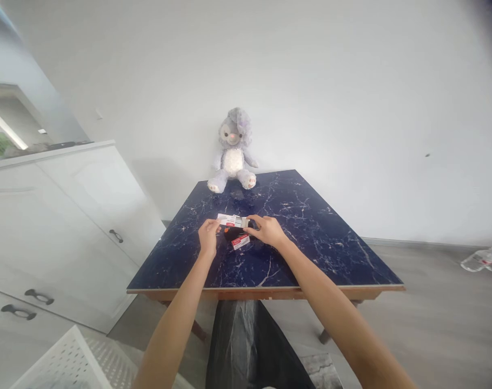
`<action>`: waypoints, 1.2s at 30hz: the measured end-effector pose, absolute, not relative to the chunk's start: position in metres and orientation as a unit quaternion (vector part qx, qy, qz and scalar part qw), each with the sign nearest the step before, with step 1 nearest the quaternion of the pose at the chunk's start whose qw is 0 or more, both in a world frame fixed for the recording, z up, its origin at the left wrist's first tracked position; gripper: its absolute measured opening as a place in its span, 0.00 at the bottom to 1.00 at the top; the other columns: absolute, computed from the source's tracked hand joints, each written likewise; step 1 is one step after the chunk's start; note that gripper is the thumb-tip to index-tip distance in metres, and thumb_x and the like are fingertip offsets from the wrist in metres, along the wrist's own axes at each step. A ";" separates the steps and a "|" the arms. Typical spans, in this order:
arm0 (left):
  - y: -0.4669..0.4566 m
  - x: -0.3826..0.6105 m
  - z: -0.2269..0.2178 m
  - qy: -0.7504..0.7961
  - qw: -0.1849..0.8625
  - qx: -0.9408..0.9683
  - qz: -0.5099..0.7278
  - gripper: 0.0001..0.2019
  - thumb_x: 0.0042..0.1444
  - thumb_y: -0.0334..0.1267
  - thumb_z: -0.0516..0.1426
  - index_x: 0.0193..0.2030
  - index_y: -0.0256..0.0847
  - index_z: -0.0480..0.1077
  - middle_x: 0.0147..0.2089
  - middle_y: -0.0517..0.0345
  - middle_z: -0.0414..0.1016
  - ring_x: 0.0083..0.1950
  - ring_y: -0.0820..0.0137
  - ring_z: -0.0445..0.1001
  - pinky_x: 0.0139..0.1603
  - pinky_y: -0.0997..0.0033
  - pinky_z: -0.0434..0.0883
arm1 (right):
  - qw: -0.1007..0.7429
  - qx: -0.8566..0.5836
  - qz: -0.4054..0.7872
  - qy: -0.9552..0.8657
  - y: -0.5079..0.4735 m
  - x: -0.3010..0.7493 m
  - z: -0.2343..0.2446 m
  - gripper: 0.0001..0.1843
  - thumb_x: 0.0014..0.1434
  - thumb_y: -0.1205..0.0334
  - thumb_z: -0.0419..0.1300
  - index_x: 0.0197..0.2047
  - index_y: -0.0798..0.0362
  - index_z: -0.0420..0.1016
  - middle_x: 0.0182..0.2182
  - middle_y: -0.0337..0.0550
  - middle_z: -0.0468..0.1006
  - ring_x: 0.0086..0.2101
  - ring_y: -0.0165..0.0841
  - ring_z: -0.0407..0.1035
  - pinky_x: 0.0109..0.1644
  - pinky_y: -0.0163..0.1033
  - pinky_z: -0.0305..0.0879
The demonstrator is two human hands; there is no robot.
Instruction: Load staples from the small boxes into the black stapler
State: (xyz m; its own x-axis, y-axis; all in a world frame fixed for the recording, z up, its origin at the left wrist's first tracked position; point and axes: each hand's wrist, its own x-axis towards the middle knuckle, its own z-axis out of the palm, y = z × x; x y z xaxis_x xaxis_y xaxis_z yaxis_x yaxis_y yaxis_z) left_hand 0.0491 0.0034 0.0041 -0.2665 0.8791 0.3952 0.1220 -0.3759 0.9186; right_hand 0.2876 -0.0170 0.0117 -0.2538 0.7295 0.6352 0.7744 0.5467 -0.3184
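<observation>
Through the head camera I see both hands over the blue table (306,227), and between them is a small white box (228,219) with red print. My left hand (208,236) pinches its left end between thumb and fingers. My right hand (269,231) has thumb and finger closed about the greyer right end. So both grips are closed on the same box, and it is held above the table, near the middle.

As far as I can judge, the part which is done is the picking up: the box is in the hands. The right end looks like it may be open or partly drawn out, but it is too small for me to be sure.

What is not in the hands: a red and white box (240,242) lies on the table just below, and a black thing (231,235) with an orange spot is beside it, partly covered from my view. The plush toy (233,159) sits at the far edge, untouched.
</observation>
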 end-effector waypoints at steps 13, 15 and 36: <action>0.000 0.051 0.006 0.463 0.351 0.541 0.608 0.14 0.53 0.49 0.62 0.27 0.40 0.70 0.26 0.61 0.72 0.28 0.72 0.70 0.33 0.72 0.67 | 0.402 -0.372 -0.116 -0.828 -0.027 0.279 0.020 0.16 0.66 0.55 0.56 0.54 0.45 0.75 0.51 0.50 0.73 0.46 0.39 0.70 0.49 0.42 0.69; -0.001 0.051 0.006 0.465 0.351 0.548 0.600 0.14 0.53 0.48 0.62 0.26 0.40 0.69 0.25 0.61 0.72 0.28 0.72 0.70 0.33 0.72 0.67 | 0.397 -0.365 -0.123 -0.833 -0.026 0.278 0.019 0.14 0.67 0.58 0.55 0.53 0.45 0.76 0.52 0.50 0.73 0.47 0.39 0.70 0.50 0.44 0.69; 0.000 0.051 0.008 0.458 0.357 0.594 0.557 0.13 0.53 0.42 0.59 0.44 0.42 0.75 0.33 0.58 0.78 0.31 0.68 0.75 0.32 0.70 0.69 | 0.541 -0.449 0.065 -0.708 -0.018 0.283 0.018 0.09 0.63 0.55 0.57 0.38 0.50 0.73 0.35 0.43 0.78 0.29 0.33 0.70 0.38 0.38 0.67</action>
State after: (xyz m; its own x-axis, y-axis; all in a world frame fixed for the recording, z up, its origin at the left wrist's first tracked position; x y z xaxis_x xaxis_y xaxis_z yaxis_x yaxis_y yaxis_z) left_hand 0.0506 -0.0003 0.0082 -0.0390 0.9418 0.3340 0.1461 -0.3253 0.9343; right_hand 0.2831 -0.0184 0.0176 -0.0103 0.7063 0.7078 0.5654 0.5880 -0.5784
